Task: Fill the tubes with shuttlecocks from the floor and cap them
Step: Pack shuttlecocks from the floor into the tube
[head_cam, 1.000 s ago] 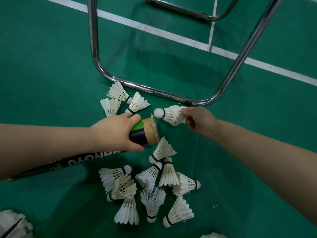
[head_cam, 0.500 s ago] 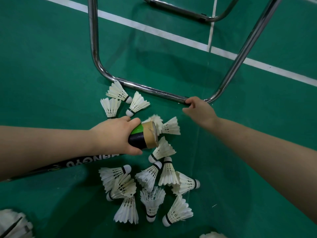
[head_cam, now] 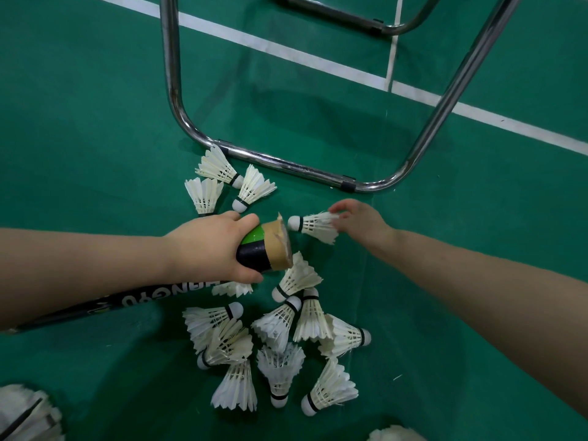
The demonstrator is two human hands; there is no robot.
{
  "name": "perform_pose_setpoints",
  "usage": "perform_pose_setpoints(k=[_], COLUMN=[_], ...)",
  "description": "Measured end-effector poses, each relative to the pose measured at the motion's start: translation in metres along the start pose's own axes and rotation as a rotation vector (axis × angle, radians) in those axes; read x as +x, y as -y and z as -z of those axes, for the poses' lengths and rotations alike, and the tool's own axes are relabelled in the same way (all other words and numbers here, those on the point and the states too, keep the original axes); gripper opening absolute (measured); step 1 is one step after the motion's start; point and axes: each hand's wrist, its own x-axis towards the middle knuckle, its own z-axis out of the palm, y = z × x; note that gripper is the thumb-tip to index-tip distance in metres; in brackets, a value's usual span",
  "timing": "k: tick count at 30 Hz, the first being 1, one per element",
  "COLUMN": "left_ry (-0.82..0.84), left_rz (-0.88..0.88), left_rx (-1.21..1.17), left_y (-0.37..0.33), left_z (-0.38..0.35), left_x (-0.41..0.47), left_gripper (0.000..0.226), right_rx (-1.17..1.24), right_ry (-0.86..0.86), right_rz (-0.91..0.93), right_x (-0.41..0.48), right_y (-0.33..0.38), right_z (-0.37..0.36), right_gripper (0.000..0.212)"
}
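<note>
My left hand (head_cam: 206, 246) grips a long black tube (head_cam: 254, 254) near its open, tape-wrapped mouth, which faces right. A white shuttlecock (head_cam: 313, 226) is pinched by its feathers in my right hand (head_cam: 359, 222), cork end pointing left at the tube mouth and a little apart from it. Several more shuttlecocks (head_cam: 280, 338) lie scattered on the green floor below the tube. Three others (head_cam: 229, 183) lie above my left hand.
A chrome chair frame (head_cam: 286, 163) rests on the floor just beyond the hands, with a second frame (head_cam: 366, 22) further back. White court lines (head_cam: 286, 54) cross the green floor. More shuttlecocks (head_cam: 25, 412) sit at the bottom left corner, and one (head_cam: 394, 434) at the bottom edge.
The earlier shuttlecock went into the tube. My right hand reached toward the chair frame, then came back holding another shuttlecock, cork toward the tube mouth. The left hand and tube barely moved.
</note>
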Motion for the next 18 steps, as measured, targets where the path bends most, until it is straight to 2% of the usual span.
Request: perform_pose_setpoints(k=[5,9,14,16,17,18], left_ry=[-0.004,0.004,-0.003,0.000,0.001,0.000], left_rz=[0.015,0.014,-0.004,-0.011,-0.015,-0.018], left_rx=[-0.012,-0.017,-0.027,-0.027,-0.023,-0.019], left_y=[0.002,0.003,0.002,0.000,-0.001,-0.002], left_z=[0.002,0.005,0.005,0.003,0.002,0.002], left_x=[-0.003,-0.005,-0.008,-0.009,-0.010,-0.010], left_gripper=[0.062,0.061,0.061,0.062,0.062,0.062], right_rx=[0.080,-0.089,-0.370,-0.536,-0.557,-0.521], right_ry=[-0.002,-0.059,0.269,0.290,0.273,0.254], right_rz=[-0.033,0.025,0.119,0.194,0.207,0.192], right_x=[-0.004,-0.024,-0.057,-0.059,-0.058,-0.056], right_y=[-0.007,-0.005,0.002,0.006,0.009,0.012], right_z=[0.001,-0.012,-0.046,-0.056,-0.057,-0.056], right_gripper=[0.037,0.042,0.048,0.030,0.018,0.016])
